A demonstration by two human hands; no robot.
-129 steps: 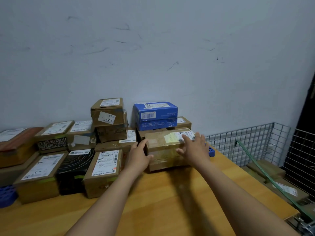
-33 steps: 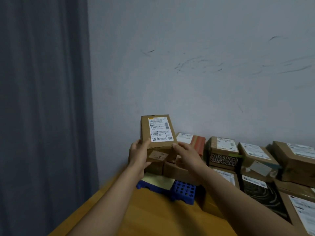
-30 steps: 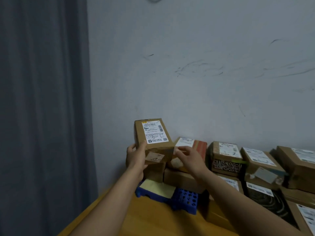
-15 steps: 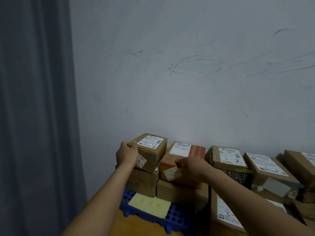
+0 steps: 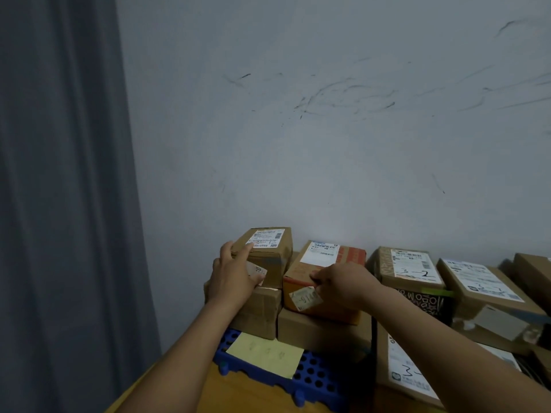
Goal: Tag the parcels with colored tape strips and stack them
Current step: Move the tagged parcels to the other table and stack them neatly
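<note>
– Where is the small box [image 5: 268, 251]?
– Up on another box [image 5: 259, 311], behind the blue tray [image 5: 316, 380]. The left hand [image 5: 232, 281] grips it.
– And the right hand [image 5: 343, 284]?
– Touching the orange box [image 5: 328, 312]. I can't tell if it grips.

curtain [image 5: 59, 204]: plain grey
wall [image 5: 328, 144]: pale blue-grey, dark scuff lines
small box [image 5: 269, 259]: brown cardboard; white label [image 5: 265, 238] with black print
printed box [image 5: 347, 256]: brown with orange-red print
sticker [image 5: 304, 298]: off-white, dark writing
patterned box [image 5: 423, 301]: black with white lettering
tape strip [image 5: 438, 292]: green
rack [image 5: 316, 375]: blue, rows of round holes
note [image 5: 265, 356]: pale yellow
table [image 5: 238, 396]: orange-brown wood
</note>
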